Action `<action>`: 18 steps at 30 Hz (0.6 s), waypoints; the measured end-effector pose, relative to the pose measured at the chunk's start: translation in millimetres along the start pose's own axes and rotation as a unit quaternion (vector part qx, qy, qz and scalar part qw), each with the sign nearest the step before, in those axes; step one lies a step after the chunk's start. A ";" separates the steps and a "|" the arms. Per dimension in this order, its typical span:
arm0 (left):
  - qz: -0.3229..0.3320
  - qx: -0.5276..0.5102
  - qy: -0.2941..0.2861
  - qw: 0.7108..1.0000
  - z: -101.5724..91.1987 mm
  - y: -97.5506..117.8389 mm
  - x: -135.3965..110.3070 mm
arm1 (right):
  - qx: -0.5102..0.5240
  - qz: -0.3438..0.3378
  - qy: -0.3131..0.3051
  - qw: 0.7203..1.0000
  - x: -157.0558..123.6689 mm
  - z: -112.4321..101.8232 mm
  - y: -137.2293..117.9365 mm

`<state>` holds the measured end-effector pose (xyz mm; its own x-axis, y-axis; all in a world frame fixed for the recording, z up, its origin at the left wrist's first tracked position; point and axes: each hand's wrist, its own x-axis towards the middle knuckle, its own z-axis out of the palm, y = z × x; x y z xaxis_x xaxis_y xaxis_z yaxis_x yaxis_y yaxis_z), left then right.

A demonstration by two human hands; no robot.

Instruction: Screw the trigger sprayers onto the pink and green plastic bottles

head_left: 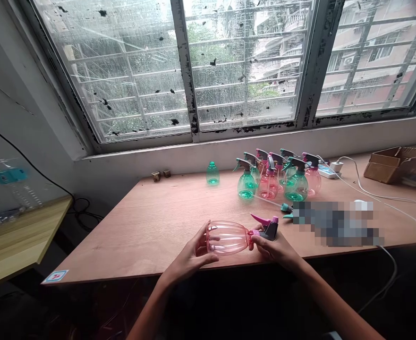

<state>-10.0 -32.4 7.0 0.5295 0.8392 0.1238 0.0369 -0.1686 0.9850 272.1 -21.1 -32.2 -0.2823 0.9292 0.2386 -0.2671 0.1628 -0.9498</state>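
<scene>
A clear pink spray bottle (229,237) lies sideways in the air over the table's front edge, held between both hands. Around its base curls my left hand (199,248), thumb below and fingers behind. My right hand (269,245) grips the neck, just under the black and magenta trigger head (268,229). The bottle looks empty, and no dip tube is clearly visible inside. Right of the hands, a loose trigger head with a teal collar (286,208) lies on the table, partly covered by a blurred patch.
Several green and pink spray bottles (268,184) stand grouped at the back. A headless green bottle (212,174) stands left of them. Two small brown items (156,176) sit near the wall. At right are a power strip (330,171), white cables and a cardboard box (388,164).
</scene>
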 end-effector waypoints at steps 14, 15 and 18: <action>0.016 0.008 0.017 1.000 0.3 -1.9 0.6 | -0.016 0.008 0.009 1.000 -0.6 3.0 -3.5; 0.016 0.009 0.018 1.000 0.3 -1.3 0.4 | -0.017 0.010 0.011 1.000 -0.7 3.2 -4.0; 0.018 0.019 0.023 0.999 0.2 -1.0 0.1 | -0.021 0.012 0.022 0.999 -0.5 3.7 -4.6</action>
<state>-9.7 -32.2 6.1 0.4923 0.8546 0.1652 0.0503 -0.2174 0.9748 270.1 -23.6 -27.2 -0.2481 0.9463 0.2073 -0.2223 0.1527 -0.9629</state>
